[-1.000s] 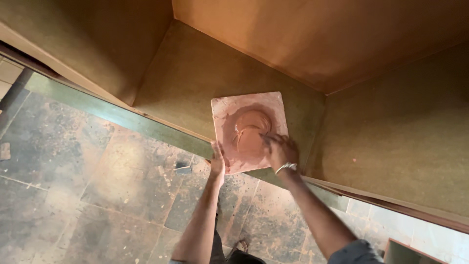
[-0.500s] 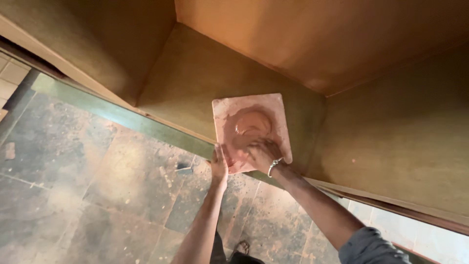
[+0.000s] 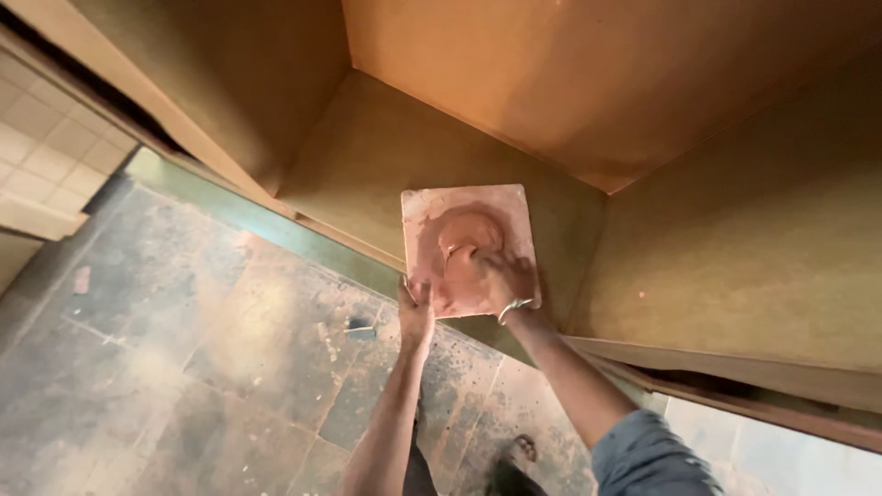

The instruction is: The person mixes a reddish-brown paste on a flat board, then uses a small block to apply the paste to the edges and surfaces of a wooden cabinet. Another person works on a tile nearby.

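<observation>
We grip the square reddish tile [image 3: 469,248] by its near left edge, left hand [image 3: 415,312] fingers curled | right hand [image 3: 501,280] spread flat on its wet face | tile lies at the cabinet floor [image 3: 367,165] front edge.

Two bare forearms come up from the near edge. The left hand [image 3: 415,310] wears nothing, and that arm is uncovered as far down as it shows. The right hand [image 3: 503,278] has a thin silvery bangle [image 3: 514,308] at the wrist, and lower on that arm a grey-blue sleeve [image 3: 649,452] is bunched up, its cloth creased.
</observation>
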